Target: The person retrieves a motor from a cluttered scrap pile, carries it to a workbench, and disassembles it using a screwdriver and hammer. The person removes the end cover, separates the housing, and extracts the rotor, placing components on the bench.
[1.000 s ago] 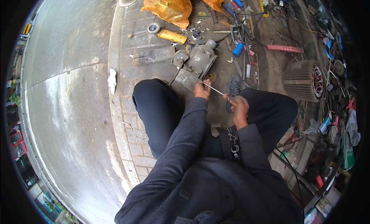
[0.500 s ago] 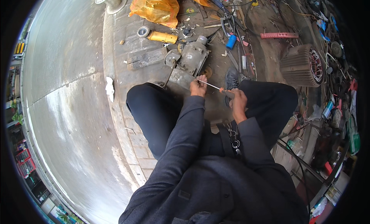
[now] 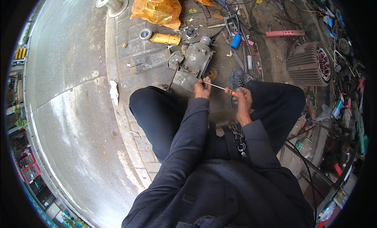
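Observation:
My right hand is closed round the handle of a screwdriver, which is orange and dark. Its thin metal shaft slants up and left to my left hand. The left fingers are pinched together at the shaft's tip, against the near edge of a grey, dirty electric motor. What they pinch is too small to make out. The motor lies on the ground between my knees, with a round flange and a rod on its left side. A brownish disc sits just right of it.
A wooden board and a yellow angle grinder lie left of and beyond the motor. Farther off is an orange sack. Blue-handled pliers, a pink bar and a finned motor housing are at the right, beside heaped scrap.
My right hand has turned on the screwdriver, and more of the orange handle faces up now. My left hand stays at the motor's edge. The view has shifted slightly.

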`<state>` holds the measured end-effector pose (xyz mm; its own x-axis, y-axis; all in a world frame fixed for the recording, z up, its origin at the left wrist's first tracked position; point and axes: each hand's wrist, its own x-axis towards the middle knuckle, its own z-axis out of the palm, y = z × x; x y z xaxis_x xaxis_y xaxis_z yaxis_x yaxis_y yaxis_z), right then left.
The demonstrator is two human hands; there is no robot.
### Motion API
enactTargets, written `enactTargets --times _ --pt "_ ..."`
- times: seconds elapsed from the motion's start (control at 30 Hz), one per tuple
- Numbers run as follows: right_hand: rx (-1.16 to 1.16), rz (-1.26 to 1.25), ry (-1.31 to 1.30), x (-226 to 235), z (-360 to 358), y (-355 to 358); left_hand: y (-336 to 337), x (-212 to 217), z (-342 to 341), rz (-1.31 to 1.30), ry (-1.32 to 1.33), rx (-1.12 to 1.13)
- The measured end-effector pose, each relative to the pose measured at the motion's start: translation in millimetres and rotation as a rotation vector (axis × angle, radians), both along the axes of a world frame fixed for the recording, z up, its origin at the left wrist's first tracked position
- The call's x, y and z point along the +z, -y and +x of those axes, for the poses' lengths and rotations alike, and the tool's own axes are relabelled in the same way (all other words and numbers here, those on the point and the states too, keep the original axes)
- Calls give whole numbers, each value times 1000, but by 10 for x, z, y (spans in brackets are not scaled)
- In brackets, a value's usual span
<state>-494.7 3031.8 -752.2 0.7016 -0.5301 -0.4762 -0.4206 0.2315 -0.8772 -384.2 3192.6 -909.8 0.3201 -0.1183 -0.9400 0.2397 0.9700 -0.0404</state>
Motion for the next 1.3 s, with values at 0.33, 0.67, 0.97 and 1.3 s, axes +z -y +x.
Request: enactTargets --times 0.33,0.67,0.97,1.3 --pt "3 -19 -129 -11 0 -34 30 178 -18 20 23 -21" --pt "-31 14 -168 -43 -27 16 35 276 -42 28 46 -39" --pt "-48 50 -155 90 5 -9 103 126 -34 106 17 2" --pt "-96 -133 65 250 173 196 43 275 -285 227 25 -252"
